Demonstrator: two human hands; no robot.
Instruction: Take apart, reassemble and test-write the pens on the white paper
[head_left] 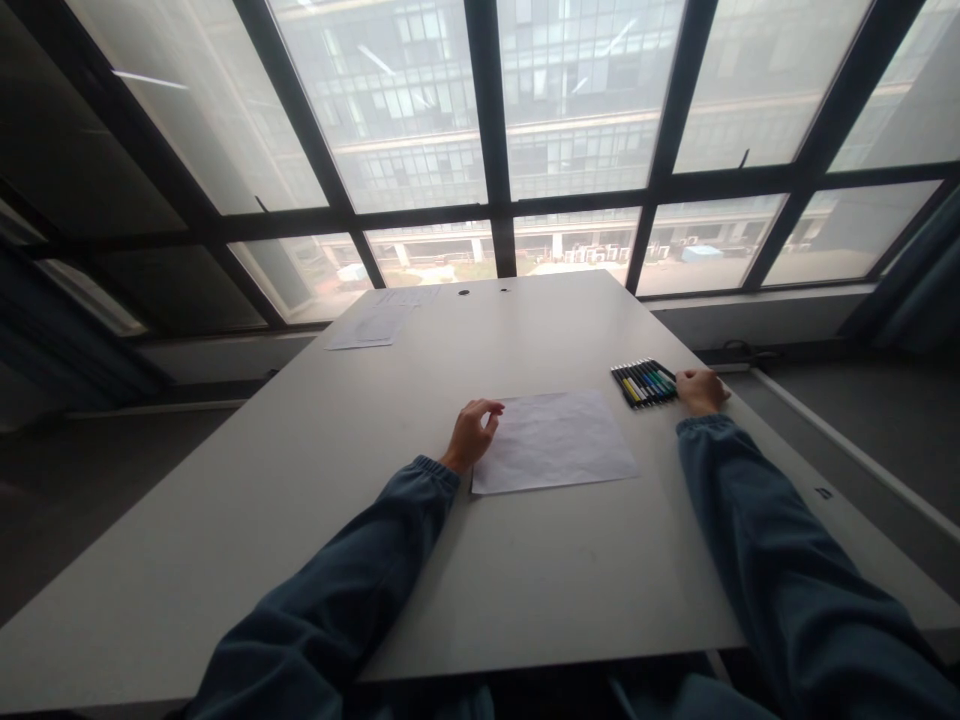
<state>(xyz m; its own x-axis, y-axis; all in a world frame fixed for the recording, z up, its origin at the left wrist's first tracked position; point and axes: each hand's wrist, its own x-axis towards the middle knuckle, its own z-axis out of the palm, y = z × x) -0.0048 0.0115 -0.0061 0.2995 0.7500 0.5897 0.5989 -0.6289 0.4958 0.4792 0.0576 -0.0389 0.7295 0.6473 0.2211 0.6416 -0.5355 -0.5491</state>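
A blank-looking white sheet of paper [559, 440] lies on the white table in front of me, slightly creased. My left hand [472, 435] rests at its left edge, fingers loosely curved and thumb a little apart, with nothing visible in them. Right of the sheet, several marker pens [643, 384] lie side by side in a row, dark-bodied with yellow, white, green and blue parts. At the right end of that row, my right hand [702, 391] is closed on a dark marker. The fingers partly hide that marker.
The white table [300, 520] runs away from me toward large dark-framed windows [499, 140]. Printed sheets [371, 325] lie at its far left. A cable hole [463, 292] is at the far end. Blue curtains [60, 310] hang on both sides, and the table's right edge is close to my right hand.
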